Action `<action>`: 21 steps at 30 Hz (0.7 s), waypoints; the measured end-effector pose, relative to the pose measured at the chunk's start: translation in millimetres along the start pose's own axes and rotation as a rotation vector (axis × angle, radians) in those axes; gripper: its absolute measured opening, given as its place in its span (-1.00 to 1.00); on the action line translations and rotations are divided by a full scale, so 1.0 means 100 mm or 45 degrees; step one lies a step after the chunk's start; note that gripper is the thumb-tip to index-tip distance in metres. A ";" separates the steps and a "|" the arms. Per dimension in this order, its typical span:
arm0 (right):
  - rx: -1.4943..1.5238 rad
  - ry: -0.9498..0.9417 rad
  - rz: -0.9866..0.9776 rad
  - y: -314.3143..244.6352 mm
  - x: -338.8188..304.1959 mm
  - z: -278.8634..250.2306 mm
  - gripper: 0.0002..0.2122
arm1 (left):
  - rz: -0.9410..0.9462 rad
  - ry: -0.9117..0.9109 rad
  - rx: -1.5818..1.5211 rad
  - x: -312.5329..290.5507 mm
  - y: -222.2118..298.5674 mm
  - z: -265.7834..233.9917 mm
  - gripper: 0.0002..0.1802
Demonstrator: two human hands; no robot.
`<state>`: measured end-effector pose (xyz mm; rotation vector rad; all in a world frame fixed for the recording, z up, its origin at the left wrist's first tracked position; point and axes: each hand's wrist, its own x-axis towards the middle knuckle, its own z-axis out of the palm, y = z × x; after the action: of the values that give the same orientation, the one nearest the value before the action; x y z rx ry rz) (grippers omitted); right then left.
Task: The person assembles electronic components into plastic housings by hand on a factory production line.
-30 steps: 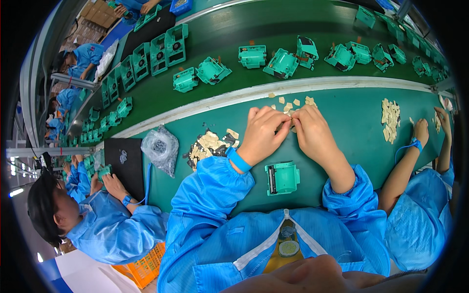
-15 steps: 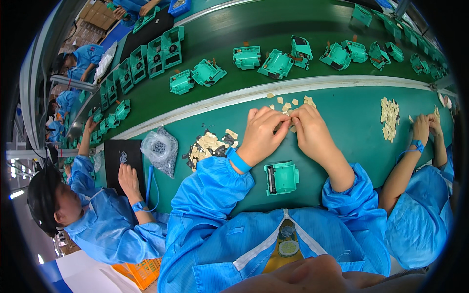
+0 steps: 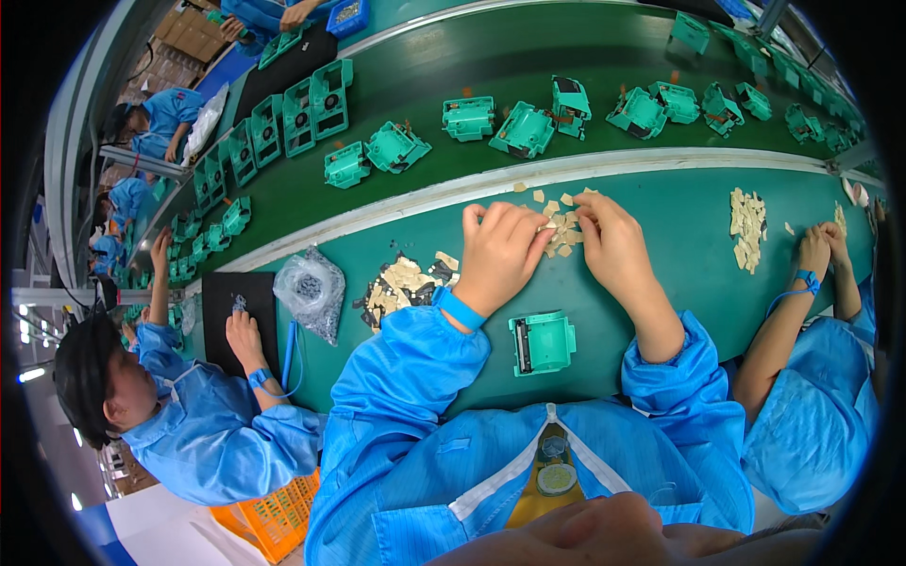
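My left hand (image 3: pixel 502 253) is raised over the green table with its fingers bent and thumb and forefinger pressed together. Whatever sits in that pinch is too small to make out. To its right, my right hand (image 3: pixel 615 247) reaches to the edge of a scatter of small cream pieces (image 3: pixel 563 238), fingers bent and thumb apart from them. The two hands are separated, with the cream pieces lying between and beyond them. Nearer to me on the table rests a green plastic housing (image 3: pixel 549 342) with a dark bar along its left side.
Left of my wrist lies a heap of cream and black scraps (image 3: pixel 401 288), beside a clear bag of small parts (image 3: pixel 311 291). Beyond a pale rail, green housings (image 3: pixel 525 129) line a belt. Co-workers sit at both sides; another cream pile (image 3: pixel 747 228) lies right.
My hands were together at the fingertips and have come apart. The right hand has shifted up and right, uncovering more cream pieces. Housings on the belt have shifted slightly left.
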<state>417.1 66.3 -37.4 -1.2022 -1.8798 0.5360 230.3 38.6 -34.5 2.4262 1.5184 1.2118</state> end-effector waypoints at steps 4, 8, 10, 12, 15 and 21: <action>0.343 -0.154 0.539 -0.12 0.04 -0.13 -0.81 | 0.123 0.048 0.134 0.01 0.07 -0.08 -0.72; 0.957 -0.487 1.020 -0.17 0.06 -0.24 -0.77 | 0.169 0.098 0.147 -0.01 0.11 -0.12 -0.71; 1.035 -0.504 0.999 -0.15 0.03 -0.21 -0.80 | 0.208 0.121 0.159 -0.05 0.10 -0.14 -0.68; 1.104 -0.538 0.975 -0.16 0.01 -0.23 -0.82 | 0.217 0.124 0.155 -0.09 0.12 -0.18 -0.65; 1.040 -0.496 0.921 -0.22 0.00 -0.30 -0.86 | 0.199 0.046 0.060 -0.10 0.21 -0.36 -0.61; 0.599 0.054 0.410 -0.35 0.36 -0.19 -0.62 | 0.092 -0.563 -0.445 -0.47 0.64 -0.99 -0.37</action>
<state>405.8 81.3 13.4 -1.1820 -1.4173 1.0529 206.0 -66.5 32.4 2.3190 1.0116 0.7889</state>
